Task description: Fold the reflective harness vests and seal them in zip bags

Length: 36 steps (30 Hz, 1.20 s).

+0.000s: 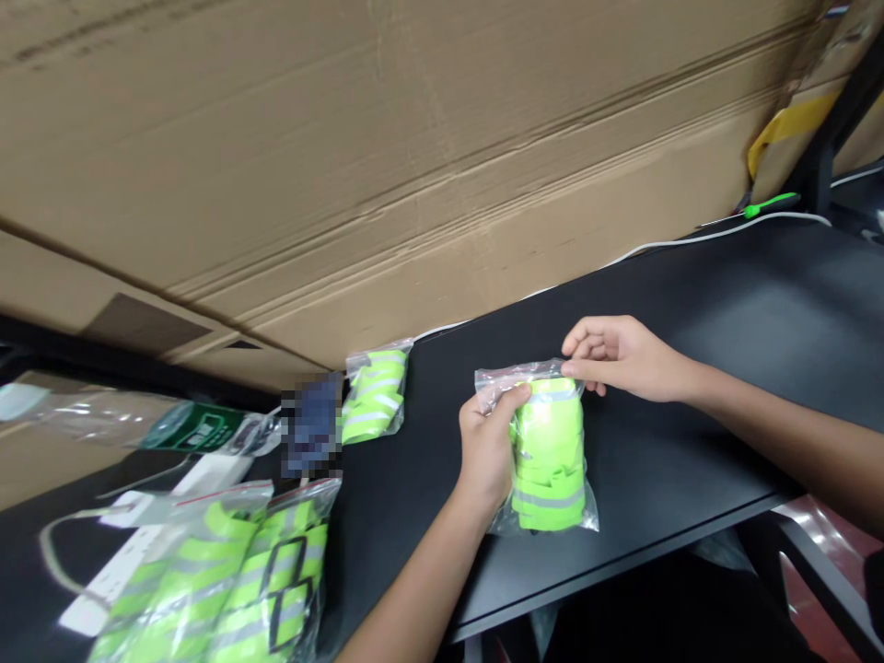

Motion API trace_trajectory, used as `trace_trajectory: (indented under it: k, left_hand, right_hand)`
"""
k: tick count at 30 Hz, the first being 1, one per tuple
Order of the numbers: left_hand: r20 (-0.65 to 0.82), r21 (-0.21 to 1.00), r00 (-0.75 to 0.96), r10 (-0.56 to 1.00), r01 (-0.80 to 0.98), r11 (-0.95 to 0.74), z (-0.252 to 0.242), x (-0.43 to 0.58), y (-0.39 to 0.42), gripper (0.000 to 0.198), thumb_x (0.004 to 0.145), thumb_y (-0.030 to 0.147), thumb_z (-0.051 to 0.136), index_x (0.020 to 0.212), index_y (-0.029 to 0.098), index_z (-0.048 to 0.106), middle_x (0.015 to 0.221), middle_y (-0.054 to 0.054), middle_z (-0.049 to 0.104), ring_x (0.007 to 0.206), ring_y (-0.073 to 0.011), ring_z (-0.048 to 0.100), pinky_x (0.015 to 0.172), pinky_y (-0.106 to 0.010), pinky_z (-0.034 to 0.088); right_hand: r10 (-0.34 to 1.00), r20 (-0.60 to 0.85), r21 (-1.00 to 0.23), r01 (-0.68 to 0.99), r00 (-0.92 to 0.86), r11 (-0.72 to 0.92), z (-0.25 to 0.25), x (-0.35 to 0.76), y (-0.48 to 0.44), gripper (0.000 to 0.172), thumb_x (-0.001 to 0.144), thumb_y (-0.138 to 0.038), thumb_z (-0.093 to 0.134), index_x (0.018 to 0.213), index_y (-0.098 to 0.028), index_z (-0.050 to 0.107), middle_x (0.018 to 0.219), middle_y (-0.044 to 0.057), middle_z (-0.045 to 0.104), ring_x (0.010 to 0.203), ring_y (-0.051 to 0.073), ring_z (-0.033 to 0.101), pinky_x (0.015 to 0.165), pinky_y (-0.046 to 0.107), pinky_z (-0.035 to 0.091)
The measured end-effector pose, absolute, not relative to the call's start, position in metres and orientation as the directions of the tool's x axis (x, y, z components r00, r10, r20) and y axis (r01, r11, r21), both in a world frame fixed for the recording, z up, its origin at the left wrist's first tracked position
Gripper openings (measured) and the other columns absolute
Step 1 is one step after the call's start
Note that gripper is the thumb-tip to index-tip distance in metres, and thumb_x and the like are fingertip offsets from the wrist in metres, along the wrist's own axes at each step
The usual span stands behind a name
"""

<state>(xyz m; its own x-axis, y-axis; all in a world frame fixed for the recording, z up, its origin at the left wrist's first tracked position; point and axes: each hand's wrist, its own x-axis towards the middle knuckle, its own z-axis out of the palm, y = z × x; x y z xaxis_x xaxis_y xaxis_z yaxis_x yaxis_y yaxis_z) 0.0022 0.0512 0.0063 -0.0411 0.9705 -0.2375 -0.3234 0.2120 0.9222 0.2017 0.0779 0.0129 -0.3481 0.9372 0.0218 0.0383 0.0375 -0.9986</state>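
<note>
A clear zip-lock bag (549,451) packed with folded neon-green fabric with silver reflective stripes is held above the front part of the black table. My left hand (487,442) grips its left side, thumb across the front near the top. At the bag's top right corner, my right hand (608,357) pinches the plastic edge between thumb and curled fingers. Another such bag (377,391) lies by the cardboard at the back. At the lower left are two more, a bag (183,589) of striped green fabric and a bag (276,589) showing black buckles.
Cardboard (442,166) walls off the table's (691,304) back edge. To the left lie a plastic bottle (200,425) with a green label, a white power strip (158,534) and a blurred-out dark object (312,424). A green-handled screwdriver (766,204) rests at the back right beside a white cable (691,241).
</note>
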Motion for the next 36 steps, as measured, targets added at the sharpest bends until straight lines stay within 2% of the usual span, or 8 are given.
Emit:
trace_trajectory:
  k: [4,10,15,23,33,36]
  left_hand:
    - [-0.217,0.928,-0.067,0.974,-0.323,0.184,0.007,0.001,0.052,0.019,0.06,0.025,0.086,0.073,0.013,0.078,0.069,-0.004,0.076,0.059,-0.0175,0.071,0.058,-0.023,0.054]
    - [-0.26,0.901,-0.045,0.965,-0.37,0.225,0.007,-0.002,0.054,0.023,0.059,0.026,0.089,0.074,0.013,0.079,0.066,-0.004,0.075,0.055,-0.0182,0.07,0.057,-0.025,0.056]
    - [-0.253,0.907,0.012,0.967,-0.345,0.242,0.01,-0.004,0.053,0.028,0.059,0.027,0.094,0.078,0.013,0.08,0.074,-0.006,0.079,0.062,-0.0191,0.073,0.061,-0.025,0.059]
    - [-0.287,0.894,-0.004,0.958,-0.36,0.267,0.007,-0.005,0.052,0.028,0.056,0.025,0.095,0.076,0.013,0.079,0.073,-0.006,0.079,0.062,-0.0163,0.073,0.06,-0.021,0.058]
    - [-0.247,0.909,-0.026,0.969,-0.353,0.222,0.008,-0.002,0.049,0.026,0.059,0.024,0.094,0.077,0.013,0.079,0.074,-0.006,0.079,0.063,-0.017,0.073,0.061,-0.023,0.059]
    - [-0.234,0.911,-0.022,0.972,-0.354,0.211,0.007,-0.002,0.048,0.026,0.06,0.024,0.093,0.078,0.013,0.079,0.076,-0.006,0.079,0.065,-0.0177,0.073,0.062,-0.024,0.059]
  right_hand:
    - [0.92,0.035,-0.995,0.077,-0.389,0.071,0.016,0.205,0.078,0.02,0.083,-0.033,0.071,0.075,-0.015,0.064,0.063,0.0,0.06,0.052,0.01,0.055,0.049,0.025,0.046]
    - [0.933,0.095,-0.983,0.118,-0.348,0.144,0.01,0.2,0.073,0.02,0.089,-0.034,0.065,0.081,-0.016,0.063,0.069,0.0,0.06,0.058,0.01,0.05,0.054,0.025,0.042]
    - [0.93,0.146,-0.949,0.218,-0.337,0.228,0.006,0.195,0.065,0.017,0.094,-0.033,0.057,0.086,-0.019,0.059,0.075,0.0,0.057,0.066,0.012,0.05,0.061,0.027,0.042]
    - [0.938,0.064,-0.981,0.154,-0.34,0.122,0.011,0.193,0.062,0.019,0.091,-0.033,0.06,0.081,-0.017,0.061,0.073,0.0,0.057,0.065,0.013,0.049,0.061,0.028,0.041]
    - [0.952,0.138,-0.976,0.128,-0.274,0.178,0.007,0.189,0.06,0.014,0.084,-0.027,0.065,0.073,-0.019,0.059,0.066,-0.002,0.055,0.06,0.012,0.047,0.056,0.027,0.038]
    - [0.957,0.133,-0.978,0.123,-0.257,0.169,0.01,0.186,0.058,0.014,0.086,-0.029,0.064,0.076,-0.019,0.061,0.07,0.0,0.058,0.062,0.013,0.05,0.058,0.028,0.041]
